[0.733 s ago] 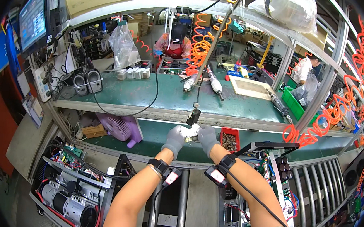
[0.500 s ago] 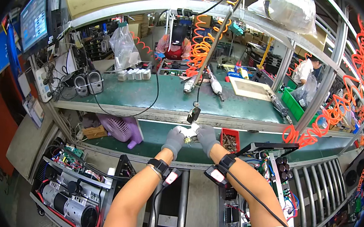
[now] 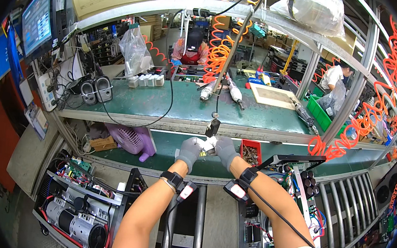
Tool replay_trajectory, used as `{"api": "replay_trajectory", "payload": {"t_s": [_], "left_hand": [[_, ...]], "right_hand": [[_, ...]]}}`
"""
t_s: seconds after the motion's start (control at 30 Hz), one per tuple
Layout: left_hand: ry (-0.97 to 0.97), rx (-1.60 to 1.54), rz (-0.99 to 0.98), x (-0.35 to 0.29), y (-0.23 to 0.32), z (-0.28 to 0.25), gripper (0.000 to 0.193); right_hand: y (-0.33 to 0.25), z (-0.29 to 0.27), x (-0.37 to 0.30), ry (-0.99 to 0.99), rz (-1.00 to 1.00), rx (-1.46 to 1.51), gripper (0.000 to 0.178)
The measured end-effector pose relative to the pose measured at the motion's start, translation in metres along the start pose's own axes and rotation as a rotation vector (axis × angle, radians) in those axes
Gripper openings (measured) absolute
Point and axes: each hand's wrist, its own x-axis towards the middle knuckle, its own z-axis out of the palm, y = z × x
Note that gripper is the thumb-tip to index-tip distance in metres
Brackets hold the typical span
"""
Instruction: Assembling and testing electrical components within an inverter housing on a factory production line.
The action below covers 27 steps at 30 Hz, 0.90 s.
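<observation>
Both hands wear grey gloves and meet over the lower green shelf, below the front edge of the bench. My left hand is closed, its fingertips pinching a small white piece with yellowish bits at its lower side. From the other side my right hand is closed on the same white piece. Fingers cover much of it, so its exact kind cannot be made out. Just above the hands a small black block hangs on a cord. A red bin of screws stands right of my right hand.
A purple fan sits on the lower shelf at left. Pneumatic screwdrivers lie or hang over the green bench. Opened machine units with wiring flank my forearms on a roller conveyor. A co-worker sits beyond the bench.
My hands stay in nearly the same place, with the left fingers shifted slightly around the white piece. The hanging black block has swung a little to the right. The co-worker opposite has moved slightly.
</observation>
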Motion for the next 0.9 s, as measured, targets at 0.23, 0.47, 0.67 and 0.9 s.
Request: {"api": "replay_trajectory", "payload": {"t_s": [0.23, 0.47, 0.67, 0.9], "left_hand": [[0.037, 0.002, 0.009, -0.005, 0.006, -0.001, 0.014], [0.029, -0.084, -0.067, -0.006, 0.007, -0.002, 0.014], [0.021, 0.053, -0.023, -0.013, 0.012, -0.006, 0.015], [-0.256, -0.136, -0.112, -0.053, 0.039, -0.005, 0.015]], "right_hand": [[-0.005, 0.001, -0.003, -0.022, -0.019, -0.035, 0.019], [-0.014, 0.002, -0.007, -0.008, 0.103, 0.092, 0.017], [-0.007, -0.001, -0.009, -0.054, 0.109, 0.041, 0.018], [-0.029, -0.015, -0.068, -0.056, -0.040, -0.133, 0.016]]}}
